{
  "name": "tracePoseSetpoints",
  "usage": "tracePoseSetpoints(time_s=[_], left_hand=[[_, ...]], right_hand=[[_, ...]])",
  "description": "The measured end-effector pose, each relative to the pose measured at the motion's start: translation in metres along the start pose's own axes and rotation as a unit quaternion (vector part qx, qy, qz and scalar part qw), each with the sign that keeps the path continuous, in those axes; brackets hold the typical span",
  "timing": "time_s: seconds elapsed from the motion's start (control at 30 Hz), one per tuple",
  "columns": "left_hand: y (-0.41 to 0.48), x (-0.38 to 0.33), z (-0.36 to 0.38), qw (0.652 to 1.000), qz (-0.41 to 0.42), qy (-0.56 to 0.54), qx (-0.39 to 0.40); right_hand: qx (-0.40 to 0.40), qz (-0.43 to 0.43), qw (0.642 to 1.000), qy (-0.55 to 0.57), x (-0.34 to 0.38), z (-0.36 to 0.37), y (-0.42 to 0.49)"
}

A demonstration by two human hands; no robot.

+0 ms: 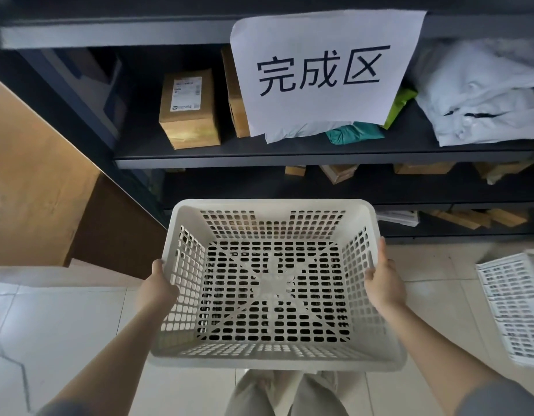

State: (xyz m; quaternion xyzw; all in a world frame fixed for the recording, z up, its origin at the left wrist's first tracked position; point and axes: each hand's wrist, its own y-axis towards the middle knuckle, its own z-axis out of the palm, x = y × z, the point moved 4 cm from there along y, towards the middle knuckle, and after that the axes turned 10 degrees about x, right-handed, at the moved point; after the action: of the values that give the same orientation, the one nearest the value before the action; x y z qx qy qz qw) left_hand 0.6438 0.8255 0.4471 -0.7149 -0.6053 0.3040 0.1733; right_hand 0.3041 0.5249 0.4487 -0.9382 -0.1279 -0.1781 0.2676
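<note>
I hold a white perforated plastic basket (271, 205) in front of me, above the tiled floor. Nothing lies inside it. My left hand (158, 288) grips its left rim, with the fingers wrapped under the edge. My right hand (383, 280) grips its right rim, thumb along the top edge. The basket's far end points at a dark metal shelf unit (289, 159).
A white paper sign (322, 73) with large black characters hangs from the upper shelf. Behind it stand brown cardboard parcels (189, 111), a green bag (354, 133) and white bags (482, 94). Lower shelves hold more parcels. A second white basket (515, 307) sits at the right, a large cardboard box (34, 181) at the left.
</note>
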Motion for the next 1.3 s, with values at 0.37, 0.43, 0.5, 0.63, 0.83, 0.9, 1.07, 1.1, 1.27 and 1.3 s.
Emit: tracePoseSetpoints(time_s=[0.37,0.43,0.5,0.63,0.83,0.9,1.07,1.1,1.27,1.3], left_hand=[[-0.029,-0.032,-0.027,0.993,0.092,0.065,-0.029],[-0.038,-0.052,-0.033,0.989,0.115,0.083,-0.033],[-0.051,-0.075,-0.037,0.983,0.147,0.104,-0.040],[-0.089,-0.140,-0.029,0.964,0.222,0.136,-0.044],[-0.185,-0.269,0.032,0.932,0.328,0.151,-0.035],[-0.223,-0.313,0.065,0.917,0.361,0.165,-0.035],[-0.318,-0.411,0.166,0.866,0.461,0.191,0.000],[-0.336,-0.425,0.189,0.855,0.476,0.204,0.014],[-0.416,-0.516,0.290,0.796,0.545,0.255,0.065],[-0.430,-0.537,0.309,0.784,0.559,0.261,0.073]], right_hand=[[0.005,-0.013,1.000,-0.020,0.012,-0.024,-0.019],[-0.007,-0.031,0.999,-0.022,0.016,-0.034,-0.032],[-0.011,-0.040,0.998,-0.041,0.012,-0.045,-0.041],[-0.034,-0.070,0.994,-0.078,-0.014,-0.081,-0.055],[-0.076,-0.072,0.987,-0.119,-0.104,-0.157,-0.077],[-0.085,-0.051,0.989,-0.108,-0.151,-0.186,-0.086],[-0.113,0.043,0.990,-0.070,-0.282,-0.252,-0.117],[-0.115,0.066,0.989,-0.057,-0.309,-0.261,-0.121],[-0.142,0.150,0.978,-0.003,-0.414,-0.302,-0.127],[-0.143,0.165,0.976,-0.002,-0.432,-0.308,-0.125]])
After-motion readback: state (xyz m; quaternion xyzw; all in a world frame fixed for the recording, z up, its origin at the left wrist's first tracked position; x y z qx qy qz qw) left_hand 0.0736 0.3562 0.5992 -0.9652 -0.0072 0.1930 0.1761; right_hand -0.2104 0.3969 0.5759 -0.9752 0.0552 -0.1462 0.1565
